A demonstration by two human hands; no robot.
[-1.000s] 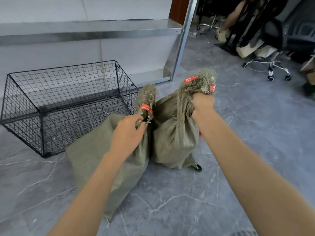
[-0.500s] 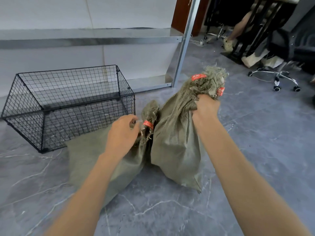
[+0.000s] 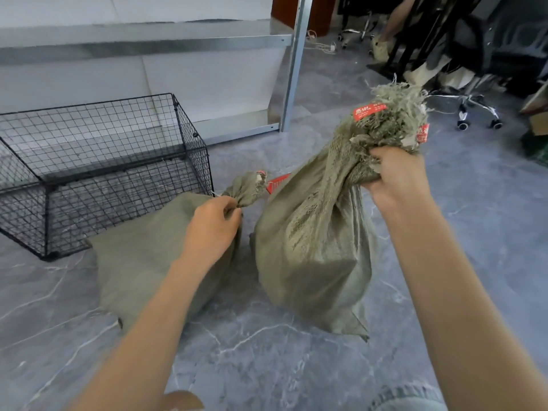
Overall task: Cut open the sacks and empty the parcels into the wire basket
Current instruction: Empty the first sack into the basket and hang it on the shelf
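Here, seen from above by a head camera, a person's two bare arms reach toward two olive-green woven sacks on a grey marbled tile floor (image 3: 267, 366).

The left hand (image 3: 212, 229) has its fingers curled round the gathered neck of the left sack (image 3: 142, 262). This sack lies slumped flat. Its long axis runs from its bottom corner, near the person at lower left, up to the tied neck at upper right, which points away from the person.

The right hand (image 3: 394, 179) clenches the bunched, frayed neck of the right sack (image 3: 311, 247), with the fingers wrapped tightly into the cloth. This sack stands nearly upright, leaning with its top to the right and its bottom corner touching the floor. A red printed tag (image 3: 369, 110) sits on the frayed top above the fist. The two sacks are just beside each other with a narrow gap between them.

A black wire-mesh basket (image 3: 89, 161), rectangular and open at the top, stands on the floor to the left, and the left sack lies just beside its near right corner. Behind it runs a low grey metal shelf frame (image 3: 292, 63). Bare floor lies open in front of the sacks and to their right. The wheeled base of an office chair (image 3: 474, 108) stands well apart at upper right.
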